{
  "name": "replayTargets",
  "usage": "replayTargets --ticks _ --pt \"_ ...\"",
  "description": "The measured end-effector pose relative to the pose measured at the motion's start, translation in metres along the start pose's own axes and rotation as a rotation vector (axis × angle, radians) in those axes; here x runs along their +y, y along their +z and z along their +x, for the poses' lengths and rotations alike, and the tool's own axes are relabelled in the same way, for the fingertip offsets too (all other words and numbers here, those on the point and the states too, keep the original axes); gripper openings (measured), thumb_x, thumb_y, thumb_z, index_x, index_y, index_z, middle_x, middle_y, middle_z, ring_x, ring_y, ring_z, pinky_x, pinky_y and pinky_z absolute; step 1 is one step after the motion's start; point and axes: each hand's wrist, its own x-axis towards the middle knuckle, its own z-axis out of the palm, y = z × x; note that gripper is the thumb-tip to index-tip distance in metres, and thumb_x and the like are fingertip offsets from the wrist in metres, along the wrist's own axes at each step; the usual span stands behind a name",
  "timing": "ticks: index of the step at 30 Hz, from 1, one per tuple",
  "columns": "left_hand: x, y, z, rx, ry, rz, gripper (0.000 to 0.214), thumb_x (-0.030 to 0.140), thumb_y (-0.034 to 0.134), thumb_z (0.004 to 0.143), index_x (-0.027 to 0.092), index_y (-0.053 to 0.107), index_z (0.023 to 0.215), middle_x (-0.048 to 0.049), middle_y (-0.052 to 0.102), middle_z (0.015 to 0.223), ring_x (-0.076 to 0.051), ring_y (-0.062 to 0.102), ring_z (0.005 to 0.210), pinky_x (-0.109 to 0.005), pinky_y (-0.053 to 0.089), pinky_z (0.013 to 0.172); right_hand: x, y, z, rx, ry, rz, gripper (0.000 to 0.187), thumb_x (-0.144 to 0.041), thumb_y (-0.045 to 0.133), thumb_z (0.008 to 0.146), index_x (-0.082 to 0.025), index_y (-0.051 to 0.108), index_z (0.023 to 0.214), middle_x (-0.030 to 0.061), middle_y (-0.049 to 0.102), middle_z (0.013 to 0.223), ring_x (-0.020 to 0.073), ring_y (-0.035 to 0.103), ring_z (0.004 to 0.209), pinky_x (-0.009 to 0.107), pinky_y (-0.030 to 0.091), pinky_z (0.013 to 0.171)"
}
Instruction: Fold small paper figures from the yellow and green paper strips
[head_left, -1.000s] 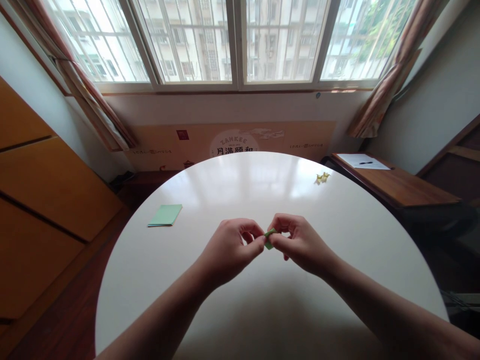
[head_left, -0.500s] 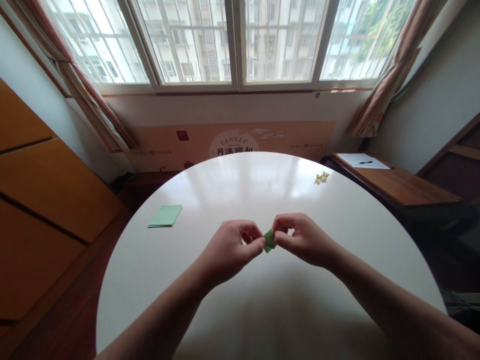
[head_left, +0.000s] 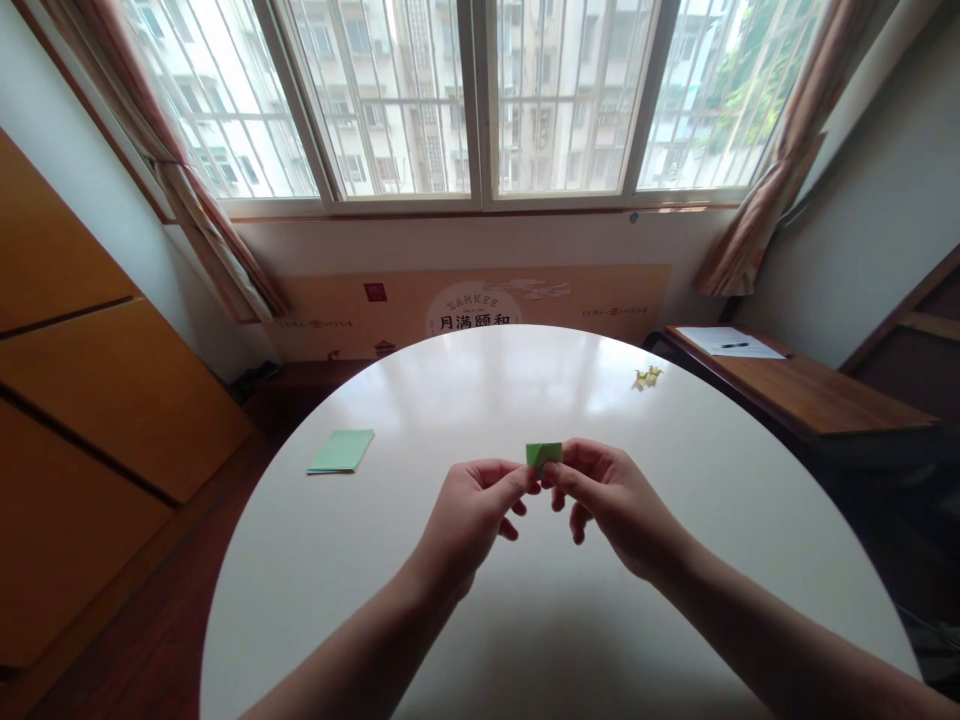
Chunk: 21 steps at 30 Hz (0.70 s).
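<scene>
A small folded piece of green paper [head_left: 543, 454] is held up above the white round table [head_left: 480, 400]. My left hand [head_left: 480, 510] pinches its lower left corner between thumb and forefinger. On the other side, my right hand [head_left: 611, 495] grips it with the thumb on the near face and the fingers behind. A slanting fold line crosses the paper's front. The lower edge is partly hidden by my thumbs.
A stack of light green paper sheets [head_left: 341, 452] lies at the table's left. Small yellow folded paper pieces [head_left: 648, 377] sit near the far right edge. Beyond, a wooden side table [head_left: 825, 390] bears a white sheet [head_left: 724, 342] with a pen. A window [head_left: 480, 100] is ahead.
Both hands have turned the green paper, so a flat, roughly rectangular face now shows upright. My fingers have shifted below and behind it. The whole view has tilted up slightly.
</scene>
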Motion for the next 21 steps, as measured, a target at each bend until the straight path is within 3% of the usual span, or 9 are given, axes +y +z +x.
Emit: replayTargets --ticks 4,8,14,21 --pt "0.001 -0.002 0.000 -0.043 0.032 0.109 0.029 0.039 0.070 0.078 0.011 0.074 0.078 -0.0050 0.064 0.068 -0.014 0.055 0.062 -0.020 0.044 0.046 -0.001 0.002 -0.001 0.054 0.025 0.056 0.023 -0.038 0.075 0.081 -0.016 0.071 0.081 0.0014 0.060 0.070 0.0124 0.052 0.059 0.015 0.040 0.034" --pt "0.007 -0.008 0.002 -0.030 0.103 0.116 0.030 0.041 0.068 0.081 0.012 0.073 0.086 -0.0049 0.065 0.071 -0.016 0.057 0.067 -0.019 0.045 0.046 -0.002 0.001 -0.002 0.023 0.063 0.008 0.024 -0.038 0.076 0.080 -0.015 0.070 0.079 0.0011 0.059 0.070 0.0115 0.052 0.057 0.014 0.038 0.033" --pt "0.007 -0.010 0.002 -0.045 0.086 0.126 0.028 0.039 0.072 0.078 0.012 0.068 0.071 -0.0008 0.059 0.059 -0.011 0.052 0.052 -0.019 0.043 0.044 -0.002 0.002 -0.003 -0.035 0.098 0.024 0.026 -0.040 0.077 0.079 -0.016 0.070 0.075 0.0019 0.061 0.069 0.0122 0.052 0.059 0.015 0.040 0.034" --pt "0.002 -0.005 0.002 0.012 0.075 0.067 0.027 0.038 0.071 0.076 0.013 0.064 0.068 -0.0009 0.059 0.059 -0.010 0.050 0.052 -0.018 0.042 0.042 -0.001 0.003 -0.002 -0.026 0.111 0.054 0.022 -0.037 0.077 0.078 -0.016 0.071 0.077 0.0022 0.062 0.070 0.0146 0.057 0.063 0.015 0.042 0.034"
